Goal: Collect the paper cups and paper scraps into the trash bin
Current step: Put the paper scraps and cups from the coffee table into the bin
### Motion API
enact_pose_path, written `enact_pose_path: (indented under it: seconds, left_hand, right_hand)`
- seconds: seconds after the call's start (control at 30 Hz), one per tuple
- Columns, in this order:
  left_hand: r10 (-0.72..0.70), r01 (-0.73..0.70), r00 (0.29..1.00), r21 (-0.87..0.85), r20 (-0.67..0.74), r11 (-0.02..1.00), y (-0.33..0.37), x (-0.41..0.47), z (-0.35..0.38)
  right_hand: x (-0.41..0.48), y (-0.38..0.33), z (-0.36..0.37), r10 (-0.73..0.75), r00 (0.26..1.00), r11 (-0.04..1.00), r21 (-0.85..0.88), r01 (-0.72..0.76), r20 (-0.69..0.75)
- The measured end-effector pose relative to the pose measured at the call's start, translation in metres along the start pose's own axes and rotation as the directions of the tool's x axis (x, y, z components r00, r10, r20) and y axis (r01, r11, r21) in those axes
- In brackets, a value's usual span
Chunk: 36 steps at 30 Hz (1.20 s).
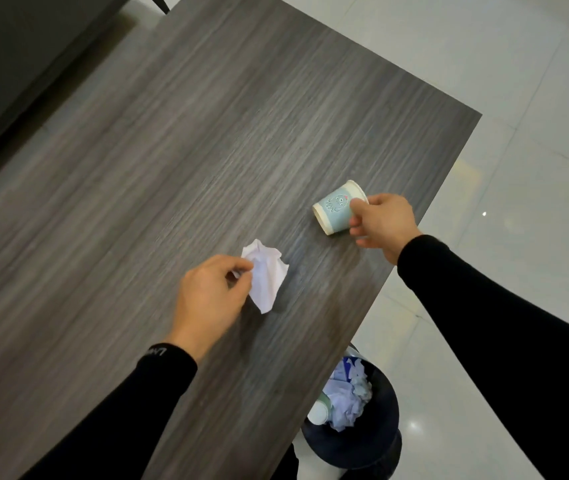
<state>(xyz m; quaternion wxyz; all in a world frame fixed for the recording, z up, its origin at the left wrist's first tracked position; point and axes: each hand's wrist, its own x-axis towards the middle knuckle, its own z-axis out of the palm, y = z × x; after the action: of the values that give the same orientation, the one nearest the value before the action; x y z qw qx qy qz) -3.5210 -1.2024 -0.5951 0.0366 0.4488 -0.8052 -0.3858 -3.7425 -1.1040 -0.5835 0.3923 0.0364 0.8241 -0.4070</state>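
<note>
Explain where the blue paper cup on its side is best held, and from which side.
Take the paper cup across its side wall near the rolled rim, coming from the edge of the table, as the right hand does: thumb above, fingers below. It is on its side, so the wall is exposed; the rim end is probably stiffest. Keep the grip light.

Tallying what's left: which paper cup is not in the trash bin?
The blue cartoon-printed cup held on its side by the right hand; the other cup sits inside the trash bin.
</note>
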Motion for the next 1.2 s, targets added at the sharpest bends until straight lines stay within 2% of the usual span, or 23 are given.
enact_pose_path:
  seconds: [0.13,0.23,0.3,0.37,0.43,0.53,0.6,0.7,0.77,0.83,0.93,1.07,1.2]
  left_hand:
    - [-0.061,0.061,0.998,-0.057,-0.004,0.997,0.009,-0.03,0.013]
    - [0.091,-0.095,0.989,0.031,0.117,0.995,0.029,-0.069,0.033]
    - [0.186,-0.212,0.947,0.074,0.263,0.974,0.041,-0.097,0.052]
    - [0.196,-0.277,0.89,0.146,0.412,0.95,0.047,-0.123,0.078]
    - [0.113,-0.299,0.825,0.258,0.554,0.919,0.045,-0.143,0.105]
    - [-0.083,-0.299,0.69,0.388,0.719,0.872,0.031,-0.169,0.14]
    - [-0.181,-0.295,0.613,0.436,0.769,0.85,0.017,-0.183,0.156]
    - [-0.216,-0.225,0.543,0.388,0.812,0.894,-0.002,-0.196,0.17]
    - [-0.219,-0.175,0.532,0.359,0.818,0.917,-0.011,-0.2,0.176]
    - [-0.229,-0.16,0.558,0.375,0.798,0.913,-0.021,-0.203,0.186]
    - [-0.295,-0.129,0.57,0.438,0.767,0.89,-0.034,-0.205,0.202]
    - [-0.354,-0.163,0.556,0.516,0.752,0.841,-0.05,-0.208,0.223]
    - [-0.359,-0.199,0.555,0.539,0.751,0.819,-0.058,-0.21,0.234]
  right_hand:
    - [-0.027,0.027,-0.012,-0.061,0.998,0.991,0.119,0.059,0.011]
    - [-0.061,0.073,-0.041,-0.085,0.995,0.975,0.202,0.092,-0.043]
    - [-0.085,0.116,-0.068,0.004,0.998,0.972,0.236,0.011,-0.06]
    - [-0.105,0.165,-0.093,0.147,0.984,0.968,0.219,-0.121,-0.104]
    - [-0.12,0.21,-0.109,0.278,0.952,0.957,0.121,-0.263,-0.128]
    - [-0.134,0.257,-0.105,0.373,0.927,0.927,-0.02,-0.374,-0.049]
    - [-0.137,0.278,-0.094,0.396,0.918,0.916,-0.079,-0.392,0.036]
    - [-0.136,0.3,-0.077,0.457,0.875,0.889,-0.124,-0.441,0.158]
    - [-0.132,0.315,-0.068,0.484,0.843,0.874,-0.101,-0.474,0.235]
    - [-0.127,0.331,-0.064,0.477,0.831,0.876,-0.087,-0.474,0.284]
    - [-0.119,0.362,-0.066,0.517,0.822,0.854,-0.076,-0.515,0.24]
    - [-0.11,0.403,-0.071,0.58,0.802,0.815,-0.111,-0.569,0.14]
    - [-0.109,0.419,-0.065,0.589,0.781,0.807,-0.092,-0.583,0.207]
